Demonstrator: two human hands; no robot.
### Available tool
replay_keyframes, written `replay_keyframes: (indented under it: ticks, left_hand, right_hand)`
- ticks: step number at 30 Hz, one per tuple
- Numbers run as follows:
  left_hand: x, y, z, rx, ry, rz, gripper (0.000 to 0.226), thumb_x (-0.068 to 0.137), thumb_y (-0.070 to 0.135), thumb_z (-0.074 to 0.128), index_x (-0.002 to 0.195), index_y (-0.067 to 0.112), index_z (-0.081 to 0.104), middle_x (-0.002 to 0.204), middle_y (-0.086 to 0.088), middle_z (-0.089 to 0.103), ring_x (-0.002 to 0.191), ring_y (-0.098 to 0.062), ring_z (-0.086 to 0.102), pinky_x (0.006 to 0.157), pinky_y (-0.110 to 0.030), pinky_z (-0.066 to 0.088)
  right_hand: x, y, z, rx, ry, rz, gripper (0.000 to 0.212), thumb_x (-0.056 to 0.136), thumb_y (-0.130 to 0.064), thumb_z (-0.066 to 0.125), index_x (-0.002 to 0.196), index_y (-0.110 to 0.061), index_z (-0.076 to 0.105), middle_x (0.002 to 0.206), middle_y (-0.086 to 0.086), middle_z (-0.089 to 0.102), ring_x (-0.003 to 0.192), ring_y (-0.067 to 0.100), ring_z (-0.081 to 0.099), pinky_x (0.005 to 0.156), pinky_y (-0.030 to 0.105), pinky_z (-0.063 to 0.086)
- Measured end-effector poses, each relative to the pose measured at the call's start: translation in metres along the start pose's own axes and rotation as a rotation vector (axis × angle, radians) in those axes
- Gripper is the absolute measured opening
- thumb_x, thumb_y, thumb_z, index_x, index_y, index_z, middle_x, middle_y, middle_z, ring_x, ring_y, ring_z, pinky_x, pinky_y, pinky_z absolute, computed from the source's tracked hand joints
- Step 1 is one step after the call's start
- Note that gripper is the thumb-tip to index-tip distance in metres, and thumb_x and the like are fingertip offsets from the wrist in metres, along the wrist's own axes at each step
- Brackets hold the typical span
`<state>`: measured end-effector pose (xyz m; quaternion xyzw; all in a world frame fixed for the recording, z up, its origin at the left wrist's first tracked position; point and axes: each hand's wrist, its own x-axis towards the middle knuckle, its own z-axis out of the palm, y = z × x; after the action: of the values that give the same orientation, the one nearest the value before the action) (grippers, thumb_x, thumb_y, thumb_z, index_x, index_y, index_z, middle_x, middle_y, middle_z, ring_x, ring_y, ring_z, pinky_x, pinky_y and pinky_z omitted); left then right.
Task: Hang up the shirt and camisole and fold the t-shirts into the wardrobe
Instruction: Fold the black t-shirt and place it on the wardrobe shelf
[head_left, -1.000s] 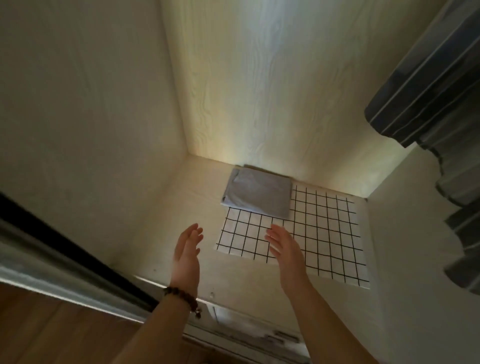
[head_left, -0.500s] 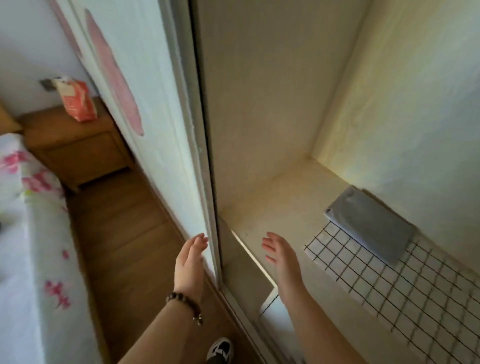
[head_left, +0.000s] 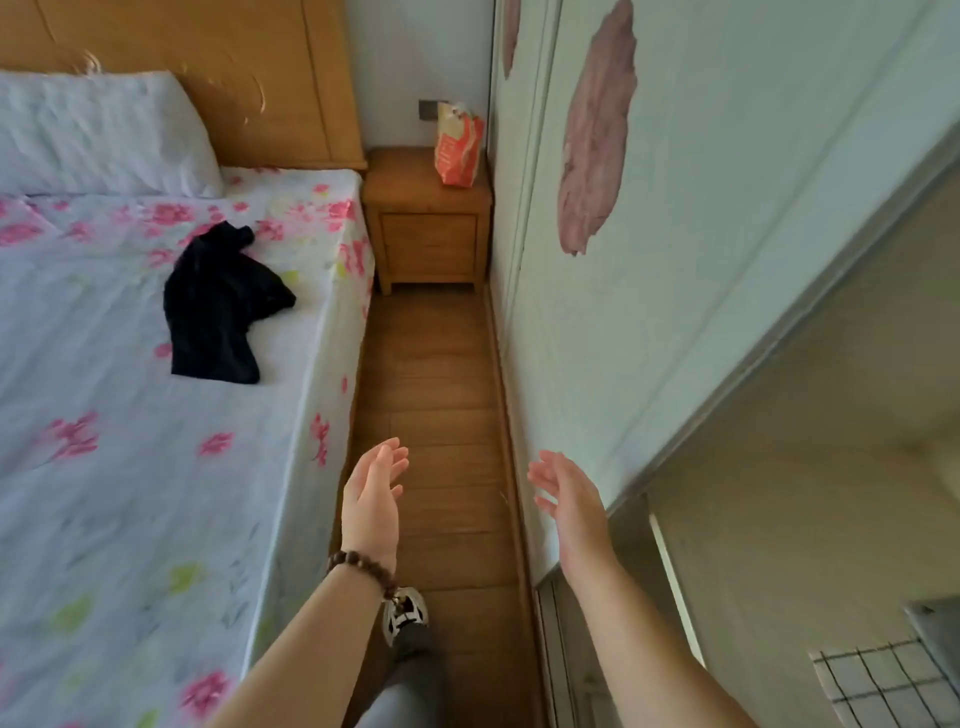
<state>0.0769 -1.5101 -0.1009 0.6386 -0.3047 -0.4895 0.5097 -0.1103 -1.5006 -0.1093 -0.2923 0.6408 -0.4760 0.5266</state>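
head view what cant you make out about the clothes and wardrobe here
Head view only:
- Black garment on the bed: crumpled, so what type it is cannot be told.
- Grey folded cloth in the wardrobe: cut off by the right edge.
- Grid-patterned sheet: cut off by the bottom edge.
- Orange bag: print too small to read.

Grey folded garment (head_left: 937, 634) cut off by right edge, checked liner (head_left: 878, 686) cropped at corner, shoe (head_left: 408, 618) partly behind wrist (head_left: 353, 590).
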Motion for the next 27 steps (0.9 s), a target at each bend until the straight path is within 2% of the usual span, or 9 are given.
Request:
replay_keyframes:
  ticks: [4,8,10,13,17,20,24,27]
  left_hand:
    - [0.042,0.007,-0.026,-0.071,0.101,-0.042,0.030,0.100,0.037,0.041,0.118,0.021,0.060,0.115,0.002,0.064,0.111,-0.011,0.058,0.100,-0.036,0.044]
    - [0.096,0.016,-0.042,-0.107,0.173,-0.069,0.036,0.098,0.039,0.045,0.123,0.016,0.059,0.113,0.002,0.065,0.111,-0.014,0.059,0.100,-0.036,0.044]
    - [0.126,0.025,-0.048,-0.114,0.186,-0.083,0.035,0.098,0.039,0.045,0.121,0.016,0.059,0.112,0.001,0.066,0.111,-0.015,0.059,0.101,-0.037,0.044]
    - [0.172,0.045,-0.057,-0.121,0.192,-0.109,0.024,0.098,0.039,0.045,0.107,0.024,0.061,0.116,-0.003,0.063,0.110,-0.019,0.057,0.101,-0.039,0.044]
    - [0.227,0.074,-0.067,-0.147,0.188,-0.120,0.031,0.098,0.039,0.045,0.116,0.019,0.059,0.116,-0.005,0.062,0.109,-0.021,0.057,0.096,-0.037,0.046]
    - [0.260,0.090,-0.067,-0.164,0.182,-0.114,0.028,0.098,0.036,0.046,0.115,0.018,0.059,0.113,-0.005,0.062,0.108,-0.020,0.058,0.091,-0.033,0.047]
    - [0.298,0.100,-0.066,-0.170,0.185,-0.121,0.028,0.098,0.033,0.047,0.116,0.015,0.059,0.112,-0.006,0.063,0.110,-0.020,0.058,0.104,-0.043,0.043]
    - [0.325,0.106,-0.062,-0.178,0.201,-0.136,0.031,0.098,0.032,0.046,0.120,0.013,0.057,0.114,-0.007,0.062,0.111,-0.021,0.057,0.104,-0.042,0.043]
  right_hand:
    - [0.033,-0.007,0.043,-0.099,-0.086,-0.004,0.026,0.100,-0.037,0.039,0.112,-0.028,0.059,0.115,-0.006,0.064,0.108,0.007,0.059,0.098,0.031,0.048]
    - [0.075,-0.020,0.091,-0.112,-0.129,0.001,0.025,0.100,-0.036,0.039,0.110,-0.027,0.060,0.114,-0.005,0.064,0.108,0.009,0.060,0.099,0.035,0.048]
    - [0.098,-0.031,0.116,-0.118,-0.139,-0.002,0.025,0.101,-0.036,0.039,0.109,-0.026,0.061,0.114,-0.003,0.065,0.108,0.010,0.060,0.099,0.037,0.048]
    - [0.135,-0.049,0.154,-0.147,-0.134,-0.014,0.027,0.100,-0.038,0.039,0.108,-0.026,0.062,0.112,-0.004,0.066,0.106,0.010,0.061,0.099,0.038,0.048]
    - [0.176,-0.073,0.198,-0.126,-0.114,-0.033,0.021,0.100,-0.034,0.042,0.104,-0.028,0.061,0.108,-0.003,0.067,0.104,0.012,0.063,0.098,0.040,0.050]
    - [0.201,-0.085,0.222,-0.119,-0.113,-0.036,0.022,0.100,-0.034,0.041,0.104,-0.026,0.062,0.108,-0.002,0.067,0.103,0.013,0.063,0.097,0.040,0.050]
    - [0.233,-0.095,0.243,-0.128,-0.107,-0.018,0.020,0.100,-0.033,0.042,0.103,-0.028,0.061,0.107,-0.002,0.067,0.102,0.013,0.064,0.096,0.040,0.050]
    - [0.260,-0.102,0.259,-0.122,-0.117,0.000,0.021,0.100,-0.032,0.043,0.105,-0.025,0.061,0.108,0.001,0.067,0.103,0.014,0.064,0.096,0.040,0.050]
